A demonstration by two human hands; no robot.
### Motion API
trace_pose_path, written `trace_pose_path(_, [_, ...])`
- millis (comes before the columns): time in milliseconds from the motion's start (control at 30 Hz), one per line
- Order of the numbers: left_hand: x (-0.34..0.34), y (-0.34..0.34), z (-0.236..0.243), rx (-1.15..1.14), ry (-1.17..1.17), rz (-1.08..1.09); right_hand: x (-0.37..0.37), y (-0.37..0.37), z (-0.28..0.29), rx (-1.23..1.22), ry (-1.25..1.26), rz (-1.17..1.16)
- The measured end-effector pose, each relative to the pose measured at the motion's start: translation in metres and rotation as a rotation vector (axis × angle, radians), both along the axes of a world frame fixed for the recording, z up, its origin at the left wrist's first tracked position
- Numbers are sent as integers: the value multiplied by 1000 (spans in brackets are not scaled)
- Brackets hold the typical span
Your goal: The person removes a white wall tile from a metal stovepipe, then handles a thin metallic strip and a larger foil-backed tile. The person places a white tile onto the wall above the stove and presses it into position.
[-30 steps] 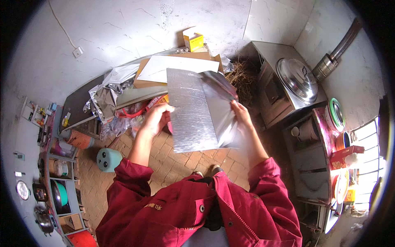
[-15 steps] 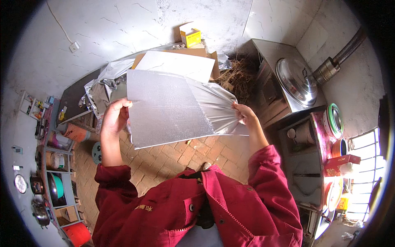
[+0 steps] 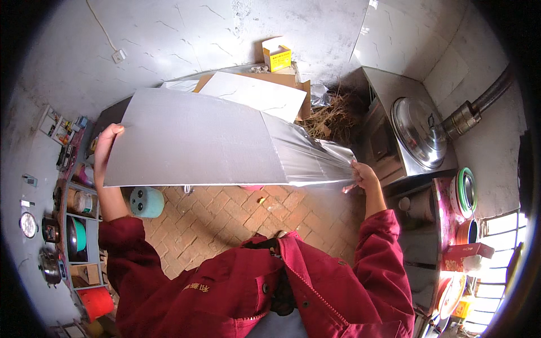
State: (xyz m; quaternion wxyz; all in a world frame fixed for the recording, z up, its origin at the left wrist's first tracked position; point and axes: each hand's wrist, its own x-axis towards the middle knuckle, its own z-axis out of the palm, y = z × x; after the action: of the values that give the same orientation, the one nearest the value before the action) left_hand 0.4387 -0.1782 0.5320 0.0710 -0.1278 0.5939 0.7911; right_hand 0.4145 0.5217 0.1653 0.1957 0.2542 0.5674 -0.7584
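- Our left grip (image 3: 106, 138) held the grey panel (image 3: 191, 141) by its edge; our right grip (image 3: 366, 175) held gathered silver film (image 3: 301, 152).
- Panel seemed light, stiff; film slippery, best bunched.

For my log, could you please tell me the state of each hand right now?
Left hand: closed, holding the left edge of the silver sheet.
Right hand: closed, holding bunched shiny film.
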Motion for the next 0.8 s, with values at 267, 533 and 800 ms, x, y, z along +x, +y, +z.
trace_pose_path(267, [33,-203,-4,-628,374,289,56,41,-39,-150,-168,-396])
trace_pose_path(533, [23,-218,-6,-252,223,483,46,53,-19,245,-170,-89])
trace_pose_path(800, [42,-146,57,-434,214,320,93,109,-36,293,9,-334])
